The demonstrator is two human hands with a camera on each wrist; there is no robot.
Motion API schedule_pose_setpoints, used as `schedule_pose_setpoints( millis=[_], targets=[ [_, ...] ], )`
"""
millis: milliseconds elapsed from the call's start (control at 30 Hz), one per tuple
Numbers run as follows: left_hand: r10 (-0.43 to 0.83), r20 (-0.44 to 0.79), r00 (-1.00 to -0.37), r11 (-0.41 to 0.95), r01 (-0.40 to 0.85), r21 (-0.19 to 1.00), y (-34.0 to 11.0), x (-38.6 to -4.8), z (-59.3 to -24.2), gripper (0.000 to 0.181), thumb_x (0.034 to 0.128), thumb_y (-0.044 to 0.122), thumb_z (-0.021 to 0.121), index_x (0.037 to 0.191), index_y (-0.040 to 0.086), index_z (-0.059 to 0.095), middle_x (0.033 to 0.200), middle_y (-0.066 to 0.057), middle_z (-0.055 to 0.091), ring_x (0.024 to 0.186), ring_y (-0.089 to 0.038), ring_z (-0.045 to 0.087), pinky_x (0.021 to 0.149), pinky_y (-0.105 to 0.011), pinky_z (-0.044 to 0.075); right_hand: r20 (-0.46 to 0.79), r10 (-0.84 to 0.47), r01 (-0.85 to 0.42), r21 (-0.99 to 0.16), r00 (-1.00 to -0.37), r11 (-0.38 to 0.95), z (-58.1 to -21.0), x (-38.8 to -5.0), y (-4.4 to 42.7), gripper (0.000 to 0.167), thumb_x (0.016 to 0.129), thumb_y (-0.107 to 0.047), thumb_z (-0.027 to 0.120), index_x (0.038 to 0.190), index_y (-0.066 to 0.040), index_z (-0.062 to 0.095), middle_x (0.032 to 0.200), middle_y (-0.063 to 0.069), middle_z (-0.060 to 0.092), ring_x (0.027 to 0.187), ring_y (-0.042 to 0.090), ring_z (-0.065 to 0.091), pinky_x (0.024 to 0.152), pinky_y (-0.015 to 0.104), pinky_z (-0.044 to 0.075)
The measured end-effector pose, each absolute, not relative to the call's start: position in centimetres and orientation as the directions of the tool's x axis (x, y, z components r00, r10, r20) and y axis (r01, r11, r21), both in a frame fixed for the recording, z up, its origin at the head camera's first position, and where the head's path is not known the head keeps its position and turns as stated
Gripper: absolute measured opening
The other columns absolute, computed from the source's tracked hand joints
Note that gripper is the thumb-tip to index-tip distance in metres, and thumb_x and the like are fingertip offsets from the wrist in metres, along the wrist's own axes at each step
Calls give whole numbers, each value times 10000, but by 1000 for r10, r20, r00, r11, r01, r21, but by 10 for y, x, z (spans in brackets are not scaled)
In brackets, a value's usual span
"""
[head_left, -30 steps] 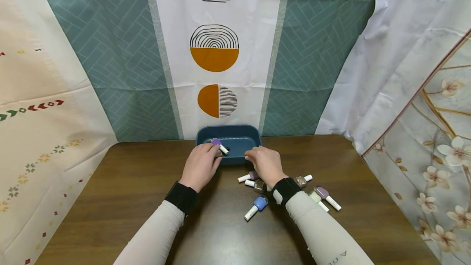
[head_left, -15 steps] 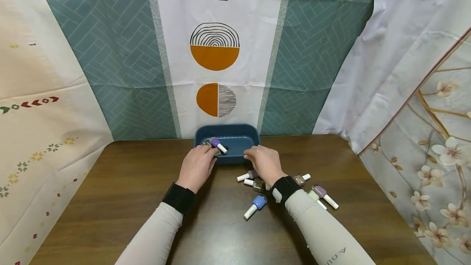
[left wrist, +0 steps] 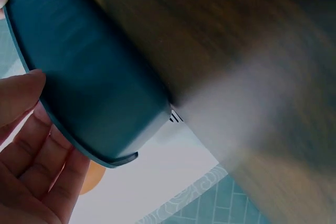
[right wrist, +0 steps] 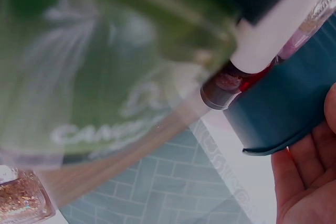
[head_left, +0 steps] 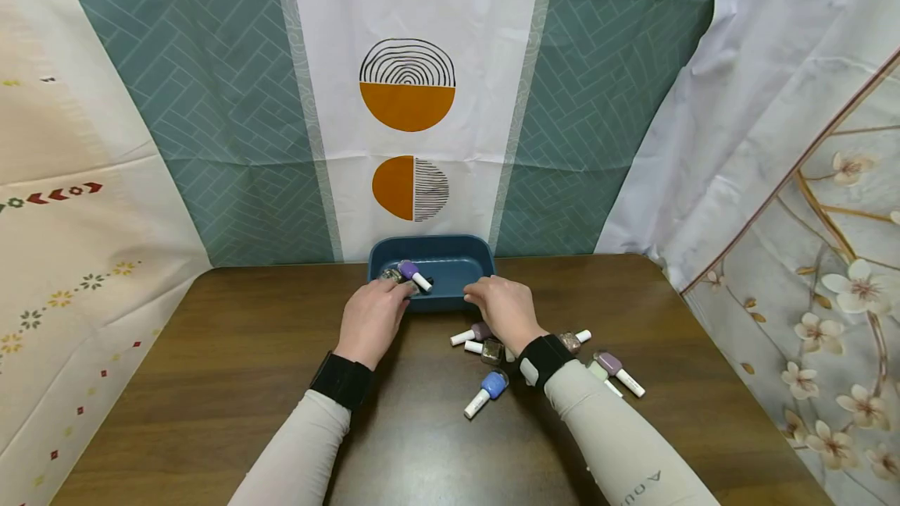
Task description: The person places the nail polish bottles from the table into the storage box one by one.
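A dark blue tray (head_left: 460,303) stands at the table's back edge; several nail polish bottles, one a purple bottle (head_left: 408,269) with a white cap, lie in its left part. My left hand (head_left: 371,320) grips the near rim at the left; in the left wrist view, thumb and fingers of that hand (left wrist: 39,150) lie on either side of the rim of the tray (left wrist: 100,77). My right hand (head_left: 508,312) grips the near rim at the right. The right wrist view has its fingers (right wrist: 310,166) at the tray (right wrist: 289,98).
In front of the tray lie a blue bottle (head_left: 494,385), a dark glittery bottle (head_left: 492,351) and a mauve bottle (head_left: 481,331). A purple-grey bottle (head_left: 608,363) and a pale green one (head_left: 598,371) lie by my right forearm. Patterned cloths (head_left: 422,240) hang behind the table.
My left hand has shifted slightly left along the tray, and more of the bottles inside shows. My right hand has kept its place at the rim. The head view has shifted slightly.
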State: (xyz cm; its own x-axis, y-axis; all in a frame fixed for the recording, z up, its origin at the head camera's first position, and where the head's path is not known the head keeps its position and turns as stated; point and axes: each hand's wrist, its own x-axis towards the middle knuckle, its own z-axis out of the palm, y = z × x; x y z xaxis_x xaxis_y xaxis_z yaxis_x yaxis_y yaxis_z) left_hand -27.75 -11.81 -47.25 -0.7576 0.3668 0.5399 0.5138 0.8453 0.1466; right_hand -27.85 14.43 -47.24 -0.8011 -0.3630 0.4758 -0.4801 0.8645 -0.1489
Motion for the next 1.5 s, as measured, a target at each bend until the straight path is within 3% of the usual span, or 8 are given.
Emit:
schedule_pose_setpoints(
  millis=[567,800,933,1033,1200,1333,1500],
  targets=[
    [345,528,-776,862,485,150,-114,-273,-473,181,924,129,921,1092,111,856,958,-74,796,799,-255,678,719,-402,614,445,-359,-459,-138,-820,877,-472,-269,149,111,1043,-226,783,1106,-174,859,947,-22,771,866,200,723,701,409,595],
    [308,512,-802,878,447,170,-117,-271,-474,115,959,136,887,1066,113,852,961,-74,792,819,-273,701,701,-428,612,368,-395,-468,-133,-842,873,-464,-272,146,114,1056,-238,778,1121,-175,847,979,-31,772,916,187,714,776,394,600],
    [296,496,-816,881,433,188,-117,-270,-472,123,965,130,880,1083,112,849,962,-79,786,828,-278,697,715,-428,609,349,-423,-495,-149,-836,856,-461,-271,147,160,1061,-242,774,1175,-148,833,1030,-10,771,1001,198,718,851,411,607],
    [296,496,-816,880,435,190,-116,-270,-470,132,962,129,884,1087,106,846,957,-82,783,822,-274,687,716,-421,607,359,-429,-508,-163,-829,845,-458,-269,151,234,1058,-244,778,1248,-114,816,1148,33,785,1156,234,724,966,441,602],
    [303,490,-817,876,442,194,-116,-271,-467,137,966,128,879,1097,104,846,958,-88,780,822,-275,680,708,-421,604,360,-428,-509,-167,-829,844,-452,-262,164,381,1054,-275,779,1380,-80,760,1380,102,750,1426,295,615,1199,465,462],
    [301,490,-818,876,441,198,-117,-272,-466,125,969,114,873,1091,102,846,955,-91,775,822,-279,676,706,-425,600,346,-440,-508,-136,-829,850,-449,-257,176,462,1065,-303,764,1454,-60,708,1446,124,715,1478,314,567,1271,462,362],
    [303,487,-819,874,443,200,-118,-273,-467,109,983,115,858,1090,100,844,955,-90,772,826,-279,670,704,-424,593,352,-459,-513,-73,-816,856,-447,-248,191,491,1066,-316,765,1467,-42,693,1469,143,698,1501,342,540,1278,500,345]
  ],
)
